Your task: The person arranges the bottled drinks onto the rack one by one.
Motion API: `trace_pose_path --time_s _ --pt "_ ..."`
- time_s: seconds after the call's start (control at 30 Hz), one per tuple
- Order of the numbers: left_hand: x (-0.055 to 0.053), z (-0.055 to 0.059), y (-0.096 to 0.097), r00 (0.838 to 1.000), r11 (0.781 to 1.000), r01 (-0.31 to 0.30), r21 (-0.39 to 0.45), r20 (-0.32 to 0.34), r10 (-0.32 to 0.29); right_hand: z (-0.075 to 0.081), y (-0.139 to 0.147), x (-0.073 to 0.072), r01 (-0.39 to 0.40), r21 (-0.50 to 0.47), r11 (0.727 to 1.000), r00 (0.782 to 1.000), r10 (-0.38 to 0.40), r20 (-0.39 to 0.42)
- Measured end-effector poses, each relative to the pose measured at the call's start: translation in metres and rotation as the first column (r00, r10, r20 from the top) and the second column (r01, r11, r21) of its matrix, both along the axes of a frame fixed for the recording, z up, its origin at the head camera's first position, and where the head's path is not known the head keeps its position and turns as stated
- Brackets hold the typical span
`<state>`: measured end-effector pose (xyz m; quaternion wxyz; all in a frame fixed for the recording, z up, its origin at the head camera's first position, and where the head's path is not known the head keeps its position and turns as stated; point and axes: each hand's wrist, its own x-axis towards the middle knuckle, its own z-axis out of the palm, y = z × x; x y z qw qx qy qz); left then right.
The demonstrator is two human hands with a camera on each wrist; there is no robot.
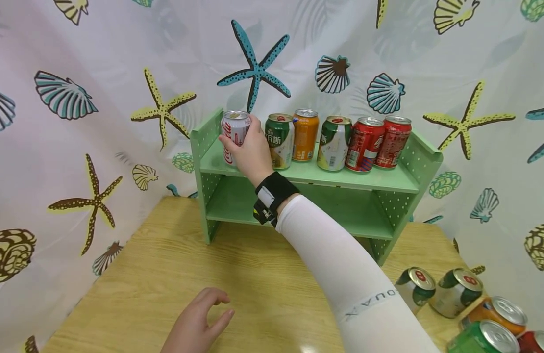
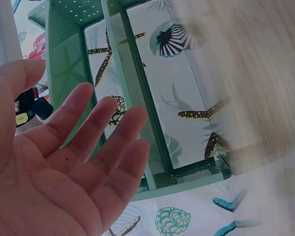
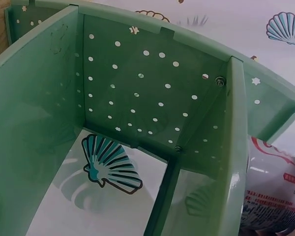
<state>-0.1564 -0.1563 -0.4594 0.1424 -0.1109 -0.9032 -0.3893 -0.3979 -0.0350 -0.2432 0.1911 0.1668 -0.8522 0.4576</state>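
Observation:
At the left end of the green shelf's [image 1: 369, 179] top board stands a silver-white Coca-Cola can [image 1: 235, 127]. My right hand [image 1: 254, 154] grips this can from the front right, thumb and fingers round its sides. In the right wrist view the can [image 3: 270, 196] shows at the right edge, mostly cut off, beside the top board. My left hand [image 1: 197, 321] hovers over the near part of the table with fingers loosely bent and nothing in it. Its palm and spread fingers fill the lower left of the left wrist view. Right of the gripped can is a green-white can [image 1: 279, 139].
Farther right on the top board stand an orange can [image 1: 305, 135], another green-white can [image 1: 334, 143] and two red cans [image 1: 364, 144]. Several more cans, among them a green can [image 1: 483, 338], stand at the wooden table's [image 1: 135, 284] right front. A patterned curtain [image 1: 175, 44] hangs behind.

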Motion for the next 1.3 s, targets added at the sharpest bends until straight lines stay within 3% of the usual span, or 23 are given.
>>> trace_pose_path --time_s 0.2,0.5,0.8,1.03,1.3 --pt "-0.001 0.000 0.000 0.999 1.000 -0.002 -0.006 0.033 0.002 -0.001 -0.006 -0.004 0.044 -0.009 0.999 0.999 -0.044 0.010" --pt "-0.003 -0.001 0.001 0.999 0.999 0.041 -0.015 -0.015 -0.042 -0.001 -0.011 -0.007 0.090 -0.047 0.995 0.996 -0.089 0.019" --pt "-0.004 0.002 0.003 0.990 0.998 0.066 -0.006 0.121 -0.065 -0.003 -0.015 -0.008 0.093 -0.069 0.993 0.996 -0.093 0.002" --pt "-0.005 0.001 0.004 0.982 0.997 0.080 -0.002 0.170 -0.079 -0.006 -0.015 0.000 0.073 -0.058 0.996 0.997 -0.071 0.027" --pt "-0.004 -0.002 0.007 0.991 0.996 0.090 -0.027 0.097 -0.087 -0.015 -0.007 0.022 -0.003 -0.017 1.000 1.000 0.004 0.009"
